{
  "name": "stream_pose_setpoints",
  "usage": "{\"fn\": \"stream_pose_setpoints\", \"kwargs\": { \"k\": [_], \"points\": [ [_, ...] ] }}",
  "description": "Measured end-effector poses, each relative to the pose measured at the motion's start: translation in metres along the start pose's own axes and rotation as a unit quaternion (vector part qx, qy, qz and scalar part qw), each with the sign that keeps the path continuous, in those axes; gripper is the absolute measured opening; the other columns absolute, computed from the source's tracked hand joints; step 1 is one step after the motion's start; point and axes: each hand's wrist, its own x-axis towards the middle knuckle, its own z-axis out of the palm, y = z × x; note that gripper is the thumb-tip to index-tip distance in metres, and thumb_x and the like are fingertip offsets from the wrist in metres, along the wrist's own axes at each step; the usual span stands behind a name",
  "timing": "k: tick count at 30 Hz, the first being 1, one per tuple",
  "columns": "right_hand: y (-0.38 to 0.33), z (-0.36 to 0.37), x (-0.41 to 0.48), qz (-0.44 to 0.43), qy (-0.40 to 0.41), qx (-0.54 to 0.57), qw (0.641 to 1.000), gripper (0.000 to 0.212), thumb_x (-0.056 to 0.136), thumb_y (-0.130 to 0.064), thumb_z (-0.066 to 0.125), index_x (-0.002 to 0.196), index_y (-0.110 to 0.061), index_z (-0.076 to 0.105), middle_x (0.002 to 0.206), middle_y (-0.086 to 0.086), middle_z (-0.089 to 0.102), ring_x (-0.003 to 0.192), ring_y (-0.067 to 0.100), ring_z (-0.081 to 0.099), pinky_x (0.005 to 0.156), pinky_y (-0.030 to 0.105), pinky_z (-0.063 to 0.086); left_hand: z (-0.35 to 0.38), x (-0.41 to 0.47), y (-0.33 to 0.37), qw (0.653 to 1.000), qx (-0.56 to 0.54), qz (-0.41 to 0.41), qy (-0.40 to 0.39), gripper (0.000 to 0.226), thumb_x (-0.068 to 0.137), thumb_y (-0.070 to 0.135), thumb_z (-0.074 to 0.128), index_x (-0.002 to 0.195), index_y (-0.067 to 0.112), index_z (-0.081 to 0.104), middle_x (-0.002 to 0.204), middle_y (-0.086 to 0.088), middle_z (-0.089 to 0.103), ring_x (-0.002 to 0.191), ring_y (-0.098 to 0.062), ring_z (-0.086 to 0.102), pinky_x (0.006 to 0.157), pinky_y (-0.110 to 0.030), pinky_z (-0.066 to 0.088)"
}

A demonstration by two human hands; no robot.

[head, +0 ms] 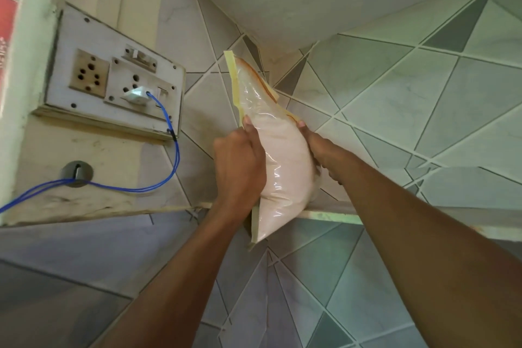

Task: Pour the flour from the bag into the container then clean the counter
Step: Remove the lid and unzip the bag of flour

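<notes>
A clear plastic flour bag (278,155) with yellow side seams, full of pale flour, is held up in front of a tiled wall corner. My left hand (240,167) grips its left side, thumb up along the seam. On the bag's right side, my right hand (319,150) grips it with the fingers wrapped behind. The bag stands roughly upright, its top end pointing up and to the left. No container or counter surface shows in this view.
A switchboard (113,79) with sockets is fixed on the wall at left, with a white plug (137,94) and blue wires (158,178) looping down. A narrow ledge (333,216) crosses behind the bag's lower part. Tiled walls (423,93) fill the right.
</notes>
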Motion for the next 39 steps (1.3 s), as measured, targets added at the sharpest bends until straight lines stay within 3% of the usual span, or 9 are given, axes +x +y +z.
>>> {"fn": "stream_pose_setpoints", "kwargs": {
  "k": [5,9,15,18,21,25,30,34,39],
  "points": [
    [-0.007,-0.008,0.0,-0.005,0.016,0.015,1.0,0.093,0.092,-0.078,0.033,0.16,-0.018,0.015,0.163,0.011,0.03,0.145,0.037,0.034,0.111,0.047,0.031,-0.038,0.002,0.014,0.999,-0.009,0.014,0.034,0.063,0.112,0.021,0.037,0.049,0.018,0.031,0.043,0.008,0.032,0.039,-0.006,0.034,0.044,-0.017,0.031],
    [-0.007,-0.018,-0.005,0.013,0.051,0.019,0.998,0.103,0.091,-0.076,0.041,0.161,-0.016,-0.006,0.165,0.013,0.023,0.147,0.038,0.031,0.117,0.05,0.03,-0.067,0.008,0.016,0.999,-0.032,0.007,0.036,0.066,0.111,0.022,0.04,0.047,0.018,0.025,0.042,0.004,0.029,0.04,-0.015,0.03,0.048,-0.033,0.026],
    [-0.006,-0.019,-0.004,0.043,-0.023,0.032,0.998,0.087,0.084,-0.086,0.038,0.153,-0.032,0.037,0.155,0.006,0.044,0.143,0.038,0.039,0.115,0.06,0.024,-0.099,0.009,0.008,0.997,-0.063,-0.026,0.04,0.063,0.111,0.024,0.043,0.05,0.015,0.025,0.046,0.004,0.026,0.045,-0.014,0.027,0.047,-0.023,0.023],
    [-0.008,-0.018,-0.002,0.041,-0.081,0.081,0.993,0.095,0.063,-0.094,0.054,0.135,-0.033,0.059,0.13,0.004,0.069,0.125,0.033,0.059,0.115,0.056,0.035,-0.111,0.006,0.004,0.994,-0.094,-0.045,0.046,0.064,0.111,0.028,0.043,0.052,0.006,0.03,0.049,-0.004,0.03,0.047,-0.017,0.028,0.049,-0.034,0.025],
    [-0.015,-0.017,-0.005,0.032,-0.106,0.12,0.987,0.061,0.08,-0.075,0.063,0.114,-0.024,0.07,0.103,0.008,0.079,0.1,0.031,0.072,0.096,0.044,0.054,-0.123,0.004,0.0,0.991,-0.114,-0.055,0.052,0.063,0.111,0.028,0.044,0.052,0.01,0.03,0.05,-0.008,0.031,0.05,-0.018,0.029,0.049,-0.038,0.026],
    [-0.023,-0.016,-0.015,0.014,-0.122,0.116,0.986,0.042,0.091,-0.053,0.066,0.113,-0.017,0.069,0.092,0.009,0.078,0.081,0.027,0.073,0.073,0.034,0.056,-0.132,0.003,-0.002,0.987,-0.137,-0.069,0.049,0.065,0.11,0.031,0.044,0.057,-0.004,0.03,0.052,-0.016,0.036,0.053,-0.022,0.035,0.05,-0.05,0.037],
    [-0.03,-0.012,-0.031,-0.061,0.01,0.083,0.995,0.026,0.098,-0.031,0.064,0.108,-0.008,0.067,0.094,0.011,0.071,0.077,0.025,0.065,0.063,0.028,0.047,-0.136,0.004,0.0,0.984,-0.157,-0.069,0.054,0.066,0.11,0.031,0.045,0.061,-0.013,0.035,0.055,-0.017,0.041,0.056,-0.022,0.037,0.053,-0.054,0.042],
    [-0.031,-0.006,-0.036,-0.086,0.109,0.109,0.984,0.025,0.095,-0.031,0.063,0.077,-0.016,0.056,0.08,0.007,0.06,0.078,0.026,0.056,0.069,0.031,0.041,-0.145,0.006,0.004,0.984,-0.153,-0.064,0.061,0.066,0.109,0.033,0.046,0.06,-0.011,0.034,0.057,-0.012,0.039,0.057,-0.021,0.035,0.053,-0.055,0.04],
    [-0.041,0.002,-0.053,-0.104,0.192,0.123,0.968,0.031,0.093,-0.04,0.063,0.102,-0.011,0.068,0.109,0.015,0.07,0.102,0.035,0.065,0.084,0.037,0.048,-0.169,0.014,0.011,0.984,-0.146,-0.064,0.08,0.064,0.109,0.031,0.047,0.057,-0.003,0.03,0.057,-0.007,0.034,0.057,-0.018,0.031,0.051,-0.049,0.034]
  ]
}}
